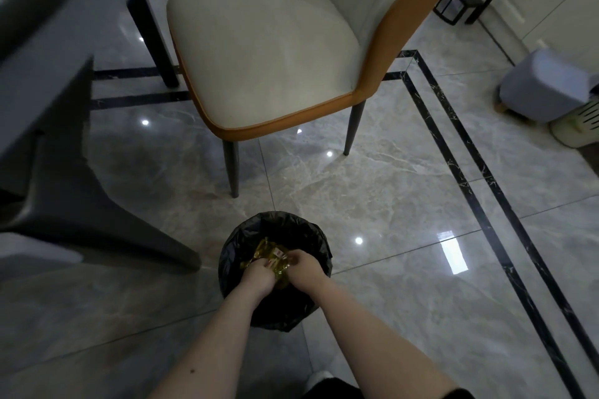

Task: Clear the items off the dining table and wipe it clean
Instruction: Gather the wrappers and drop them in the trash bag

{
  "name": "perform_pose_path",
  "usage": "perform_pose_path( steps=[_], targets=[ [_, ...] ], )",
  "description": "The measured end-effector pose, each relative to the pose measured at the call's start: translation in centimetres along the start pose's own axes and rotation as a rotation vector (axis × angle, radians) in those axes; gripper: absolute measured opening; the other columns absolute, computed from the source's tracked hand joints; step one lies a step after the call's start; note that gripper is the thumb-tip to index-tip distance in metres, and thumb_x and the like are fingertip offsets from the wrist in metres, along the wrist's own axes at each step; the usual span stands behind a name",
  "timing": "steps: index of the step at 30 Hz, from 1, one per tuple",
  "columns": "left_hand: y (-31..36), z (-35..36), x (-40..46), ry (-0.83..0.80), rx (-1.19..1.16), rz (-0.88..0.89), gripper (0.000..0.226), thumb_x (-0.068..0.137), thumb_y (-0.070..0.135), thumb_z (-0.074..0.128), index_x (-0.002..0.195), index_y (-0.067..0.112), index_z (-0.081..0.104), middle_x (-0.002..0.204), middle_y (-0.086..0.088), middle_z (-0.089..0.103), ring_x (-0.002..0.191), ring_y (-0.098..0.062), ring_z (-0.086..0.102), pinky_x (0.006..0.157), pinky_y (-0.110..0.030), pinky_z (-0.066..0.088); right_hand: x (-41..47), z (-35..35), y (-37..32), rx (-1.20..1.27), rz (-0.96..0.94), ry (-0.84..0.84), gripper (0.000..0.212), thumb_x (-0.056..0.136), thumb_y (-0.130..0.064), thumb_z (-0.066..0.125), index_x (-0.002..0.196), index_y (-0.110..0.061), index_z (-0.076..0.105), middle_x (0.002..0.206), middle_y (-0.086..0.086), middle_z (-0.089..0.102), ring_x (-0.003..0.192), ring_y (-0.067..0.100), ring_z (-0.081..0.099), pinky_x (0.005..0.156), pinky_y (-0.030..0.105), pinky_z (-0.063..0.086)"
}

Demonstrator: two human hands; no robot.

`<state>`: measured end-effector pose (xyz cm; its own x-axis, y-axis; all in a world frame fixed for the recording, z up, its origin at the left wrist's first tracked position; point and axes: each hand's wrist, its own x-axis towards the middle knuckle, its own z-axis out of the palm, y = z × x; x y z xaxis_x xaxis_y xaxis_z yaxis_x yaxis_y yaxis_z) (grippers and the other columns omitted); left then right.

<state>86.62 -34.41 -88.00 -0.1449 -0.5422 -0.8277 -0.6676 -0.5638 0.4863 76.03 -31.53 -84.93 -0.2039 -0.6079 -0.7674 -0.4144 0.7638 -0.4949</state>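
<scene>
Both hands, left hand (258, 276) and right hand (303, 266), curl their fingers around crumpled gold wrappers (271, 256) held between them, directly over the black-lined bin (233, 256) beneath the fingertips

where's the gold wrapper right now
Head view, bottom centre: the gold wrapper is gripped by both hands over the black-lined bin, on the floor in front of the chair.

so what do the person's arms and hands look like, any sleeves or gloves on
Both forearms are bare as far as the frame shows them, with no sleeves in view. The left hand and right hand wear no gloves, and no watch, ring or bracelet shows. A small dark mark sits on the left forearm.
</scene>
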Motion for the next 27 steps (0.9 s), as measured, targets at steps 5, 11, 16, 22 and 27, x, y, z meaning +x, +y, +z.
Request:
perform_pose_path(
  steps=[5, 11, 16, 22, 27],
  targets=[
    [3.2, -2.4, -5.3, 0.057, 0.030, 0.024, 0.039, 0.100, 0.017, 0.034, 0.134, 0.004, 0.046, 0.140, -0.015, 0.045, 0.128, -0.030, 0.043, 0.104, -0.028, 0.033, -4.6, -2.3, -2.9, 0.049, 0.021, 0.073, 0.046, 0.091, -0.012, 0.049, 0.137, -0.008, 0.042, 0.134, 0.010, 0.052, 0.124, 0.024, 0.049, 0.100, 0.025, 0.038],
    [7.1, -5.3, -11.7, 0.100, 0.020, 0.103, 0.032, 0.100, 0.017, 0.033, 0.106, 0.001, 0.060, 0.124, -0.018, 0.058, 0.115, -0.031, 0.052, 0.094, -0.030, 0.039, -10.4, -5.2, -7.5, 0.102, -0.006, 0.137, 0.044, 0.090, -0.009, 0.050, 0.133, -0.006, 0.045, 0.121, 0.012, 0.057, 0.114, 0.024, 0.054, 0.099, 0.028, 0.042],
    [10.4, -8.1, -17.1, 0.160, 0.026, 0.201, 0.035, 0.100, 0.017, 0.033, 0.114, -0.003, 0.058, 0.121, -0.018, 0.058, 0.113, -0.030, 0.053, 0.093, -0.031, 0.040, -15.2, -7.4, -11.6, 0.120, -0.057, 0.196, 0.039, 0.090, -0.008, 0.049, 0.130, -0.005, 0.048, 0.119, 0.011, 0.058, 0.112, 0.024, 0.054, 0.096, 0.030, 0.044],
    [14.7, -12.8, -23.4, 0.223, -0.032, 0.307, 0.034, 0.100, 0.016, 0.034, 0.111, -0.002, 0.060, 0.117, -0.019, 0.059, 0.110, -0.030, 0.054, 0.095, -0.033, 0.040, -20.7, -10.2, -17.0, 0.167, -0.140, 0.243, 0.038, 0.091, -0.008, 0.051, 0.130, -0.006, 0.048, 0.119, 0.010, 0.055, 0.110, 0.022, 0.054, 0.096, 0.029, 0.044],
    [17.4, -17.0, -28.0, 0.315, -0.123, 0.416, 0.028, 0.097, 0.017, 0.039, 0.111, 0.007, 0.062, 0.113, -0.013, 0.063, 0.105, -0.030, 0.059, 0.095, -0.039, 0.049, -25.3, -12.0, -22.4, 0.137, -0.256, 0.343, 0.033, 0.089, -0.006, 0.049, 0.122, -0.006, 0.054, 0.119, 0.011, 0.059, 0.112, 0.024, 0.055, 0.097, 0.030, 0.045]
  ],
)
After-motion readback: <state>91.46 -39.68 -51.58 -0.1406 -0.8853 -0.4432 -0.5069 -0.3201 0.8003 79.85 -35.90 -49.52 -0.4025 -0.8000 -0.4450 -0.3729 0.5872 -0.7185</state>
